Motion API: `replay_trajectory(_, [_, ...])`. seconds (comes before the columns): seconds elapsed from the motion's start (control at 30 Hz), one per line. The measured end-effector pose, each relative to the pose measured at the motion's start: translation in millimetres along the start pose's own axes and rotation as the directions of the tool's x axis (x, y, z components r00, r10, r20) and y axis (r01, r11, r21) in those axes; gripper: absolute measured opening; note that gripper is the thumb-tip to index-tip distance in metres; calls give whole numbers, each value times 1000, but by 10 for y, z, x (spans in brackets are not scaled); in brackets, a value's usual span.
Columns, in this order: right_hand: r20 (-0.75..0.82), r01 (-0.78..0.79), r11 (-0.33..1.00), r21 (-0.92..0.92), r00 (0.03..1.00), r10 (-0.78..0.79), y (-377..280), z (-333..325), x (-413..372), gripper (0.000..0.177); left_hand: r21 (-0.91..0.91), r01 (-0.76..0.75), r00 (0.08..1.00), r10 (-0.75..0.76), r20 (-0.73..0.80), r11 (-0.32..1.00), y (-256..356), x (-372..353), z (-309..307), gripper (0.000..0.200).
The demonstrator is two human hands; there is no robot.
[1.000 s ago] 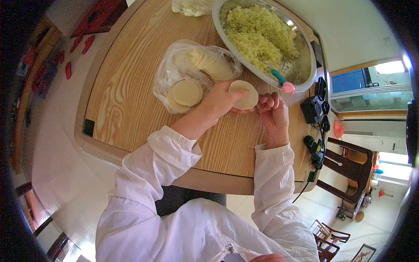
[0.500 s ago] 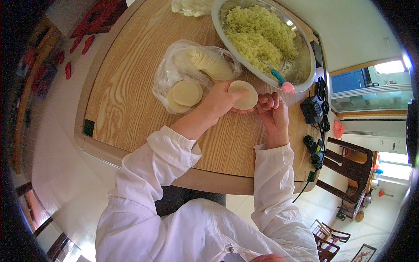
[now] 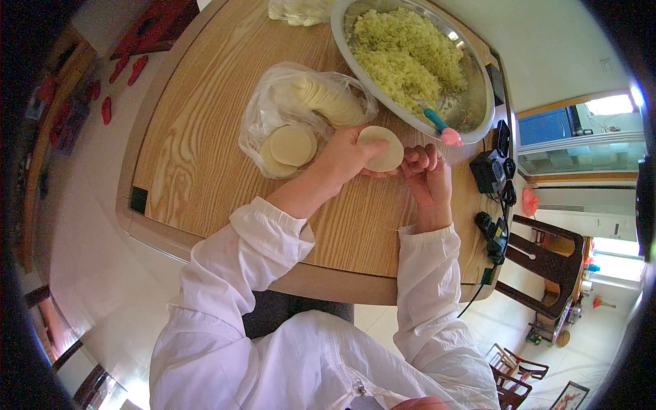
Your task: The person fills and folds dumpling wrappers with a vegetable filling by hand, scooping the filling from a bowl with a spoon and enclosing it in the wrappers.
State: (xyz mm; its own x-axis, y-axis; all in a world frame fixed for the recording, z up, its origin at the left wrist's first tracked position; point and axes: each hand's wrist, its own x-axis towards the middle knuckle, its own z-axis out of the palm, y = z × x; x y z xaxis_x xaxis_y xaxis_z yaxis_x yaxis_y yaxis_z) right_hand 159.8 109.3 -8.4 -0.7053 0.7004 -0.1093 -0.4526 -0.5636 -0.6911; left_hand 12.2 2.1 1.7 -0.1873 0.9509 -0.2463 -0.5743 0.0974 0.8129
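Observation:
My left hand (image 3: 345, 158) is closed on a round dumpling wrapper (image 3: 383, 149), thumb on top and fingers beneath. Close at the wrapper's right edge, my right hand (image 3: 427, 176) has its fingers curled in; what they pinch, if anything, is hidden. Left of my hands lies a clear plastic bag (image 3: 254, 126) with a leaning row of wrappers (image 3: 328, 99) and a few flat wrappers (image 3: 292, 146). Beyond my hands stands a metal bowl (image 3: 482, 113) of shredded pale-green filling (image 3: 403, 55). A utensil with a teal and pink handle (image 3: 443, 127) rests over the bowl's near rim.
The wooden table (image 3: 205, 147) spreads under everything. Along its right side are a black power adapter (image 3: 486, 172) with cables and another black device (image 3: 493, 236). Another plastic bag (image 3: 298, 11) lies at the far edge. A dark wooden chair (image 3: 547, 263) stands to the right.

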Motion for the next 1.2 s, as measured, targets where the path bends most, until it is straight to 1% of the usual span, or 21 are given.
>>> replay_trajectory(0.1, [-22,-2,1000,-8,1000,2,-2,12,-9,28,12,6,1000,-6,-14,1000,22,-13,17,25])
replay_trajectory(0.2, [-115,5,999,50,993,0,1,-4,13,27,49,4,1000,-3,-21,999,51,-31,25,25])
replay_trajectory(0.4, [-88,7,998,60,996,-2,4,-1,15,27,13,-4,1000,4,-8,1000,7,-7,6,25])
replay_trajectory(0.5, [-75,5,997,76,997,1,4,-2,15,27,27,-2,1000,2,-8,1000,30,-22,13,25])
replay_trajectory(0.6, [-109,1,997,76,994,8,-4,25,9,27,62,9,1000,-8,-17,998,60,-35,23,25])
replay_trajectory(0.7, [-89,-1,998,64,996,7,2,-9,17,28,30,7,1000,-7,-24,1000,38,-27,20,25])
replay_trajectory(0.8, [-20,11,999,-32,1000,-12,1,25,-9,29,5,-11,1000,11,-5,1000,-1,0,2,25])
replay_trajectory(0.9, [-9,5,1000,-25,1000,-5,2,11,-3,29,8,-4,1000,5,-12,1000,3,-5,7,25])
replay_trajectory(1.0, [-108,2,995,96,994,8,2,-3,15,26,3,-8,1000,8,0,1000,12,-7,9,25])
replay_trajectory(1.1, [-24,3,1000,-5,1000,-3,1,0,1,28,17,-15,1000,15,12,1000,19,-11,5,25])
replay_trajectory(1.2, [-17,6,1000,-6,1000,-6,0,14,-5,28,13,-19,1000,19,4,1000,-10,7,0,25])
